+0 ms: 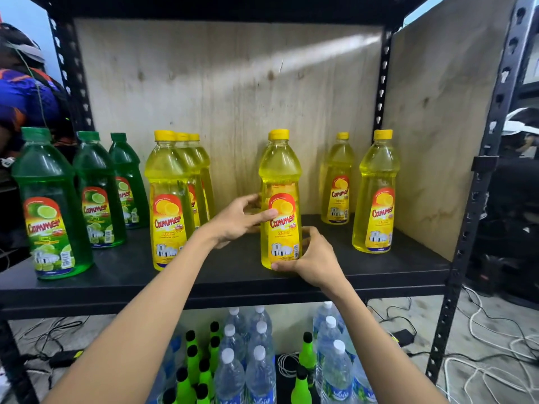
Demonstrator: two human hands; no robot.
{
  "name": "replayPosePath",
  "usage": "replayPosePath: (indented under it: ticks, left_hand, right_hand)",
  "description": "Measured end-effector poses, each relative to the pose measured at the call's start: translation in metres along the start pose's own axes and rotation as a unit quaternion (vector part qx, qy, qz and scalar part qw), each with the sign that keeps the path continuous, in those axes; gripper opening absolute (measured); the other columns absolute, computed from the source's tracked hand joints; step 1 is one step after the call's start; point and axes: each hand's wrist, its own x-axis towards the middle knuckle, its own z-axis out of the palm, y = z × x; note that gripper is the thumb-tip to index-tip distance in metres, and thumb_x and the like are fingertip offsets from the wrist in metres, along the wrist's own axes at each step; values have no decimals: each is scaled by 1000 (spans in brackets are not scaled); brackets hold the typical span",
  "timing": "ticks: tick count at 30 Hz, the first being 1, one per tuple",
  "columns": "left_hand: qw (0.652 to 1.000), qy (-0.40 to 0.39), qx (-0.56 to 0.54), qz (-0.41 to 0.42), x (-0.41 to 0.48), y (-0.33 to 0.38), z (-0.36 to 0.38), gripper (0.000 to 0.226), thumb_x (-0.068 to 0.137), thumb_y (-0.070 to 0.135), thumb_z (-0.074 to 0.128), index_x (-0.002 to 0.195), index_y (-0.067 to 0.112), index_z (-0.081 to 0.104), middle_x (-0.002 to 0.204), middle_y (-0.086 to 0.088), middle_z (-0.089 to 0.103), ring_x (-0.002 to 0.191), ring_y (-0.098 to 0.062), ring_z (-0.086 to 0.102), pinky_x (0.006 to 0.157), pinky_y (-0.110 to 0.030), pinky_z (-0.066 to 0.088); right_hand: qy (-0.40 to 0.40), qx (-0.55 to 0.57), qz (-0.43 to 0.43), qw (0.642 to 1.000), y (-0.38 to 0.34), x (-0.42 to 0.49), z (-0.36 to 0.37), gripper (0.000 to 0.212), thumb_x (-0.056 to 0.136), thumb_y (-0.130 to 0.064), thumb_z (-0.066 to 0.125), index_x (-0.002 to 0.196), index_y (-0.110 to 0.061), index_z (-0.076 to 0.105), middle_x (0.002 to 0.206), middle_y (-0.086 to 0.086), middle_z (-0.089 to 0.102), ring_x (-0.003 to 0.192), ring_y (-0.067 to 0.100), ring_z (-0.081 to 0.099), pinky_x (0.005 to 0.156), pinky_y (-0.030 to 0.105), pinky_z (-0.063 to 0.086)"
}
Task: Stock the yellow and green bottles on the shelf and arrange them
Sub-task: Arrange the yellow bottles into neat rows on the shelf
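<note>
A yellow lemon bottle [280,182] stands upright near the front of the black shelf [204,275], with another yellow bottle close behind it. My left hand [239,220] holds its left side at label height, thumb on the label. My right hand [309,258] grips its base from the right. A row of three yellow bottles [167,199] stands to the left, and three green lime bottles [49,205] run further left. Two more yellow bottles [374,193] stand at the right, one of them further back [338,182].
Plywood panels [233,83] close the back and right side of the shelf. The lower shelf holds clear water bottles [259,368] and small green bottles with black caps [192,354]. Cables lie on the floor [481,345]. Another person [20,91] is at the far left.
</note>
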Motion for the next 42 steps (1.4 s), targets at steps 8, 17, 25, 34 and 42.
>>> replayPosePath:
  ticks: [8, 17, 25, 34, 42]
  left_hand:
    - [998, 53, -36, 8, -10, -11, 10, 90, 69, 43, 77, 148, 19, 40, 141, -2, 54, 124, -18, 57, 105, -46, 49]
    - [904, 323, 203, 195, -38, 18, 46, 69, 82, 21, 81, 141, 31, 48, 131, 2, 54, 115, -11, 56, 92, -30, 53]
    - [941, 166, 167, 243, -3, 37, 158, 37, 92, 8, 65, 124, 27, 66, 121, 7, 64, 95, -2, 66, 78, -10, 54]
    - [994, 77, 73, 30, 72, -3, 206, 58, 95, 33, 64, 147, 20, 44, 144, 1, 53, 125, -17, 58, 106, -35, 47]
    - [997, 54, 7, 63, 88, -23, 209, 63, 93, 34, 66, 149, 19, 41, 135, 5, 53, 126, -11, 51, 99, -25, 44]
  right_hand:
    - [24, -31, -13, 999, -5, -6, 4, 106, 46, -55, 94, 132, -22, 42, 124, 0, 55, 113, 17, 59, 95, 43, 54]
    - [11, 63, -17, 998, 3, -31, -56, 54, 76, -10, 83, 123, -22, 61, 106, 0, 68, 95, 13, 68, 75, 22, 55]
    - [352, 131, 19, 927, 49, -20, -132, 52, 77, -7, 75, 123, -22, 56, 120, 6, 56, 105, 20, 58, 86, 30, 47]
    - [103, 178, 73, 976, 92, 17, -154, 90, 76, -12, 85, 151, -24, 35, 139, 8, 56, 117, 24, 61, 97, 40, 53]
    - [87, 133, 62, 985, 103, 30, -151, 87, 70, -21, 89, 145, -21, 46, 129, 3, 64, 112, 20, 64, 98, 43, 54]
